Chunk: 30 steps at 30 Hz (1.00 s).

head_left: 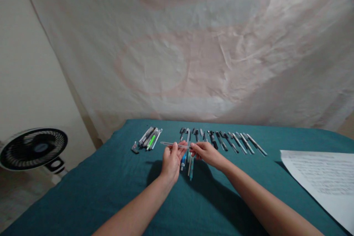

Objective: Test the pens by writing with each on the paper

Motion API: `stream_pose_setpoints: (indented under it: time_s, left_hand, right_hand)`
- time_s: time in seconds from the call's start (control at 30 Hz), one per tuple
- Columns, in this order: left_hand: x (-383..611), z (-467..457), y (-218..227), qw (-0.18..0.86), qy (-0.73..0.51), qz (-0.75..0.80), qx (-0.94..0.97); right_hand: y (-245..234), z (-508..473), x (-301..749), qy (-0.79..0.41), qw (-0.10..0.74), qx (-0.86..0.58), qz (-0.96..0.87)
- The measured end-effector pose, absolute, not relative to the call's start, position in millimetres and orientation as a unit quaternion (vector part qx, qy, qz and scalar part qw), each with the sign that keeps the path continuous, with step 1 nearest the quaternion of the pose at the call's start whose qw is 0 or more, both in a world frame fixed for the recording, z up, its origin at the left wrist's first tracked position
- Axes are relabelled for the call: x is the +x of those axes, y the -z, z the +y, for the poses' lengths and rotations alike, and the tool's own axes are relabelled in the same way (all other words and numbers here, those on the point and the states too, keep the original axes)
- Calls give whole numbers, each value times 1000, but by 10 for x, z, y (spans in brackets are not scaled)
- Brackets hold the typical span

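Note:
Between my two hands, above the table, a slim clear pen (pixel 167 143) lies nearly level, its pale end pointing left. My left hand (pixel 170 160) grips its middle between thumb and fingers. The fingers of my right hand (pixel 207 152) are pinched at its right end, where the tip is hidden. Below and just beyond the hands, a blue pen (pixel 183 161) and a teal pen (pixel 191 167) lie on the cloth, partly covered by my fingers.
A row of several pens (pixel 222 141) runs along the far side of the teal-covered table (pixel 116 191). A bundle of pens (pixel 146 139), one bright green, lies at left. Printed paper (pixel 323 173) rests at right, and a fan (pixel 33 149) stands beyond the left edge.

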<state>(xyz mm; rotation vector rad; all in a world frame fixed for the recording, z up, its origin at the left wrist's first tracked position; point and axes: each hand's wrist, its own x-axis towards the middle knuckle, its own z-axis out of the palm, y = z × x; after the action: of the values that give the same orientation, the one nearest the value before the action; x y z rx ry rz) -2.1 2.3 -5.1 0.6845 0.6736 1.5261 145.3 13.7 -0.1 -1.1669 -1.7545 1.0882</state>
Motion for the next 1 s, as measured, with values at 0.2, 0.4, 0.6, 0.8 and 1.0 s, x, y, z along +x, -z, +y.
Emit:
stream_pose_setpoints:
  time_s: [0.2,0.4,0.6,0.8,1.0]
  left_hand:
    - [-22,17,46,621,-662,296,296]
    - [-26,20,48,618,-665,297,296]
    - [-22,23,53,616,-666,298,297]
    - [-24,18,53,616,-663,302,299]
    - [-23,10,43,614,-665,307,295]
  right_hand:
    - [26,162,1470,-400,381,-450,-702]
    - [3,137,1473,-443,363,-439,-692]
    - [-20,125,1469,-411,379,-457,-692]
    - [0,142,1478,-441,361,-444,-691]
    - [23,154,1484,-450,362,-452,-680]
